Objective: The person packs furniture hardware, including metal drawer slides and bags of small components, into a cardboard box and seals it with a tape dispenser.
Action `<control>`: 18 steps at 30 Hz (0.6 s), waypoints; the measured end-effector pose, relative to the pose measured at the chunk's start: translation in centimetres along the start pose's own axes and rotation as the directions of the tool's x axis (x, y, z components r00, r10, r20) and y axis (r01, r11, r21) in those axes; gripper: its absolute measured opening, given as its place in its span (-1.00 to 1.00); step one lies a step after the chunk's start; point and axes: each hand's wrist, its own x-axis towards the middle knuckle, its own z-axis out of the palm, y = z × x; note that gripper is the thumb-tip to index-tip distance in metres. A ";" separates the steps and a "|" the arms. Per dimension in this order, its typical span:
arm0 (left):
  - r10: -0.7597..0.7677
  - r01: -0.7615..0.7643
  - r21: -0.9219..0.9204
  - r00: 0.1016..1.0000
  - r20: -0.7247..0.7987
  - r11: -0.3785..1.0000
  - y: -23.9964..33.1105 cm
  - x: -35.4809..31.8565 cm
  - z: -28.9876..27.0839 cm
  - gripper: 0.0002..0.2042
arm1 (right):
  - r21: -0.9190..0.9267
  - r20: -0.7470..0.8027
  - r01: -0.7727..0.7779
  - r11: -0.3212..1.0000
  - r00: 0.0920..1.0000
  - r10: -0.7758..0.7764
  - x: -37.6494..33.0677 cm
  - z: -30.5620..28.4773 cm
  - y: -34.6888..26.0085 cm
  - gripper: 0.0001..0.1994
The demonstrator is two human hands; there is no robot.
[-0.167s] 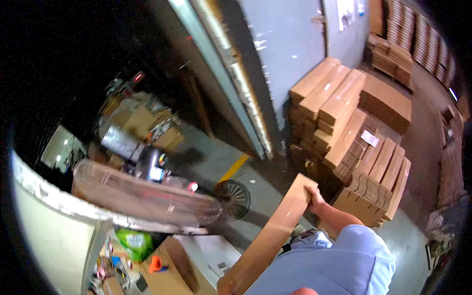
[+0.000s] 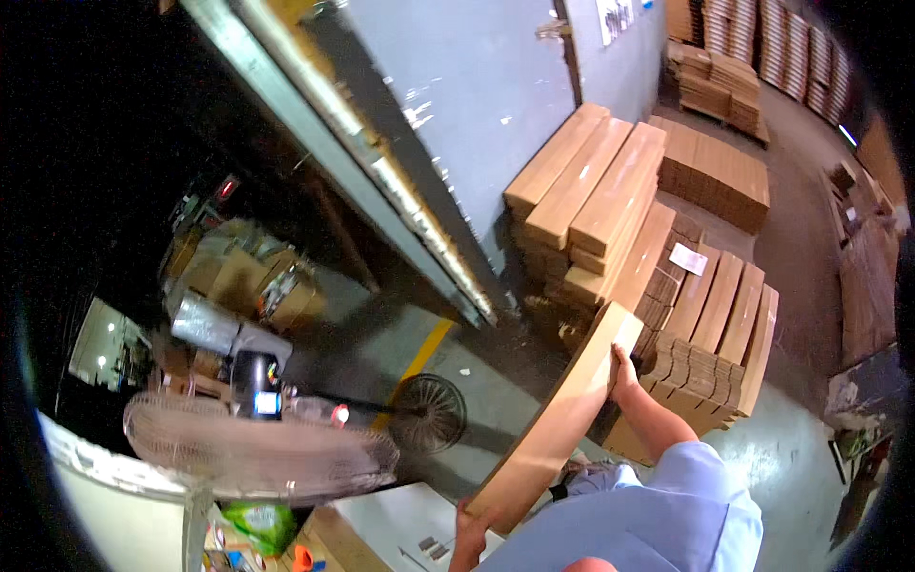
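Note:
A long, narrow brown cardboard box [image 2: 562, 419] is held slantwise in front of my body, its far end pointing up and to the right. My right hand [image 2: 623, 374] grips its side near the far end, fingers partly hidden behind the box. At the near end, my left hand [image 2: 469, 530] is closed on the lower corner. Just past the far end of the held box stand stacked long cartons [image 2: 596, 195] and a bundle of flattened cardboard [image 2: 701, 362] with long boxes lying on it.
A large caged fan [image 2: 257, 448] and its round base [image 2: 428, 413] stand at left. A grey door [image 2: 467, 86] with a metal frame is behind. More stacked cardboard [image 2: 715, 176] lies at the far right. A green bag [image 2: 259, 526] and orange item [image 2: 303, 559] are at lower left.
The view has turned to the right, so the door and cartons appear farther left. The held box has shifted slightly right and up, and my left hand shows more fully.

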 end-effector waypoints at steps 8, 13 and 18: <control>-0.325 0.336 -0.028 0.927 0.189 0.942 4.0 12.3 20.4 -0.60 | -0.179 0.024 0.026 0.984 0.999 -0.022 3.3 -0.2 -5.3 -0.61; -0.356 0.380 -0.087 0.911 0.207 0.921 3.8 15.8 27.7 -0.62 | -0.115 0.051 0.113 0.987 0.993 -0.108 -3.2 0.6 -0.3 -0.38; -0.404 0.472 -0.010 0.766 0.500 0.882 4.8 17.0 30.8 -0.56 | -0.071 -0.017 0.106 0.992 0.994 -0.108 -1.8 2.0 -3.2 -0.56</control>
